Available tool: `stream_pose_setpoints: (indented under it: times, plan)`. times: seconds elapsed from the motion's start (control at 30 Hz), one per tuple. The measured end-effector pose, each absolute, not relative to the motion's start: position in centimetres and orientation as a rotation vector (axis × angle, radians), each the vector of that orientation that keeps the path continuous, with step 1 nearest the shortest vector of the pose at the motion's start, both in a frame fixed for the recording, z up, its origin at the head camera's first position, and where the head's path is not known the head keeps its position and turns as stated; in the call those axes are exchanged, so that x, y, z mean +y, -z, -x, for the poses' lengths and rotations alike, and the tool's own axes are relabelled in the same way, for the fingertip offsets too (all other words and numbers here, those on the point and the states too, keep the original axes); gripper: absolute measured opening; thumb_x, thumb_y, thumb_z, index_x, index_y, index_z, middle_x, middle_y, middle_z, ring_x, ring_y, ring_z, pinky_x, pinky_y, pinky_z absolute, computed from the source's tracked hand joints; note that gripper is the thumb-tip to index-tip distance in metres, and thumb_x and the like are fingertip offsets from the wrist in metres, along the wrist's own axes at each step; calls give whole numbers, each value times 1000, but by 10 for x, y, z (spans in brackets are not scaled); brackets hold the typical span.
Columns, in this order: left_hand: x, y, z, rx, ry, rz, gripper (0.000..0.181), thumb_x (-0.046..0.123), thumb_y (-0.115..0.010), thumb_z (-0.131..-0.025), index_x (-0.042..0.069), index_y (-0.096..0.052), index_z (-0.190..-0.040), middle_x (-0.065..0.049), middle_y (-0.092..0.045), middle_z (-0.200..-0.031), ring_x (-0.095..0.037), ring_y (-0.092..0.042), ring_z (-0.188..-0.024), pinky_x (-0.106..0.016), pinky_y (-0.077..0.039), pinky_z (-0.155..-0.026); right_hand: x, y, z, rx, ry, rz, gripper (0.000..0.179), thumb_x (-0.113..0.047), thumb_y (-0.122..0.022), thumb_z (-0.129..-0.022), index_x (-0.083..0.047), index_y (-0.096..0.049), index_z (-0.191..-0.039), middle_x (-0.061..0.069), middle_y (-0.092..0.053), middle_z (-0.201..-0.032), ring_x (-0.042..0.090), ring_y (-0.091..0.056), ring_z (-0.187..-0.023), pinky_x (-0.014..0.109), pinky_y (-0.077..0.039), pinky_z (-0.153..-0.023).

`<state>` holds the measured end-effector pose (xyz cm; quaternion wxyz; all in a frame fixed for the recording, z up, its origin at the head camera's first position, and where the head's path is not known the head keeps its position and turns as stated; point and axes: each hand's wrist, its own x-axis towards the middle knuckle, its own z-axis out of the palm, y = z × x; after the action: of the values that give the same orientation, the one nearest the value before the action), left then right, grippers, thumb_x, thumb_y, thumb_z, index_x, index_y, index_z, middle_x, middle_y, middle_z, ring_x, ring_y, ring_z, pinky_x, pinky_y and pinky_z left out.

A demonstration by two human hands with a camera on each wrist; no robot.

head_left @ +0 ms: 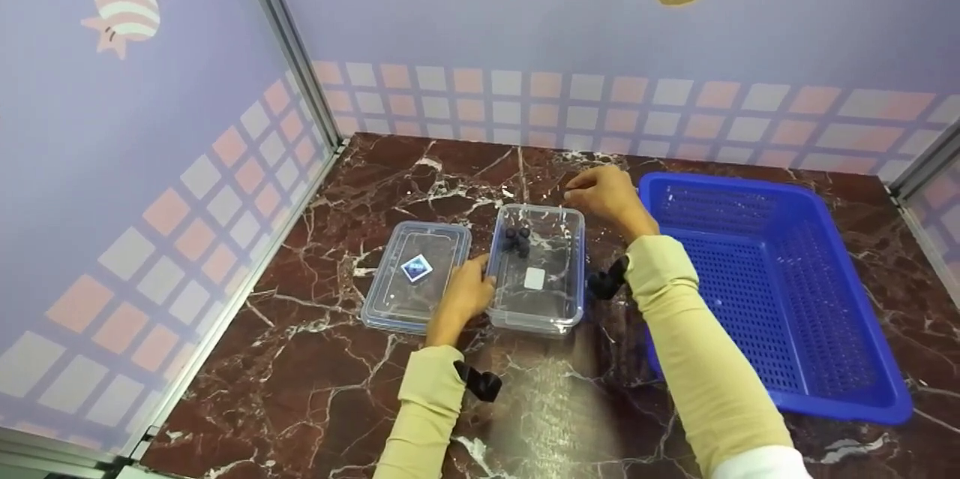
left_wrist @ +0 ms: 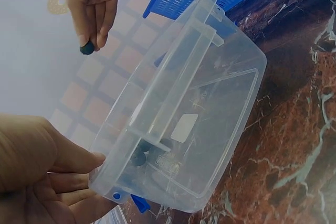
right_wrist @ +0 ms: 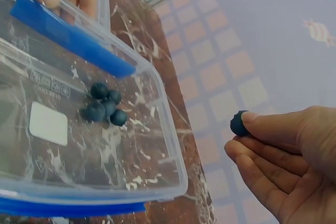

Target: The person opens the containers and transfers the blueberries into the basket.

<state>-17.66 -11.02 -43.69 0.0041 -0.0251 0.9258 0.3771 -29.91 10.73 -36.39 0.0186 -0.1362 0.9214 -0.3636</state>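
Note:
A clear plastic food container (head_left: 555, 306) with blue side clips stands uncovered on the marbled surface. My left hand (head_left: 466, 291) grips its left rim, with the thumb on the wall in the left wrist view. Several dark blueberries (right_wrist: 95, 112) lie clustered inside, near the far left end, beside a white label. Between thumb and fingertips, my right hand (head_left: 604, 197) pinches one blueberry (right_wrist: 239, 124). That hand is raised beyond the container's far right corner, apart from it.
A clear plastic lid (head_left: 390, 299) with a blue-and-white diamond sticker lies left of the container. To the right stands a large blue perforated basket (head_left: 847, 269). Patterned panels (head_left: 525, 21) border the back and sides.

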Motion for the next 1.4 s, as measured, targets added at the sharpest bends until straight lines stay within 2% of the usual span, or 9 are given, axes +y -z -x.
stream_pose_setpoints:
  times: [0.1,0.23,0.47,0.63,0.87,0.93,1.07,1.13,1.4]
  plan:
    - [-110,436,176,2895,-1178,97,43,5,-55,-91,-3,-52,-134,-22,-57,-131,-40,-49,-126,-46,-38,-109,113,364,301,2868,1136,409,23,-17,-69,-86,-2,-74,-103,17,-73,-96,16,-67,-75,21,-50,-62]
    - [-110,435,176,2908,-1170,88,43,5,-55,-91,-4,-52,-133,-23,-57,-131,-39,-49,-126,-46,-38,-109,122,367,304,2823,1215,353,23,-15,-69,-86,-1,-73,-104,19,-72,-99,12,-69,-72,13,-48,-56]
    - [-110,436,175,2901,-1179,69,44,4,-54,-91,-4,-51,-134,-22,-56,-132,-39,-48,-128,-45,-36,-110,141,370,306,2679,1408,182,30,-14,-68,-88,4,-68,-112,22,-68,-110,-7,-61,-59,15,-54,-64]
    - [-111,437,176,2909,-1184,57,44,4,-55,-91,-5,-51,-133,-23,-56,-131,-39,-48,-127,-46,-37,-110,159,372,307,2646,1436,102,35,-18,-67,-89,3,-66,-117,18,-69,-112,-8,-61,-63,14,-53,-69]
    - [-111,437,176,2908,-1194,59,43,3,-55,-90,-4,-52,-133,-22,-57,-131,-38,-49,-127,-45,-37,-109,190,371,310,2528,1571,18,44,-21,-65,-91,4,-58,-126,13,-69,-112,-4,-66,-71,36,-49,-98]
    - [-110,436,176,2902,-1197,57,43,3,-55,-91,-3,-52,-133,-21,-57,-131,-38,-49,-126,-45,-38,-109,200,371,310,2494,1642,3,45,-19,-64,-91,7,-56,-127,6,-73,-103,-3,-67,-74,33,-50,-97]
    - [-110,436,176,2903,-1196,62,43,3,-54,-91,-3,-52,-133,-22,-58,-131,-40,-49,-126,-46,-37,-109,217,376,310,2425,1797,-38,47,-14,-63,-92,13,-51,-128,-13,-70,-78,-3,-68,-73,18,-55,-79]
    - [-110,436,176,2908,-1192,65,43,3,-54,-91,-4,-52,-133,-22,-57,-131,-40,-49,-126,-46,-38,-109,224,381,310,2397,1855,-81,48,-12,-63,-91,15,-50,-129,-17,-68,-72,-3,-67,-70,14,-54,-72]
    - [-110,436,175,2920,-1187,43,43,3,-55,-90,-5,-52,-132,-23,-58,-129,-40,-50,-124,-46,-39,-108,255,407,302,2409,1669,-283,49,-16,-62,-93,7,-48,-133,-15,-71,-81,-6,-65,-71,21,-53,-87]
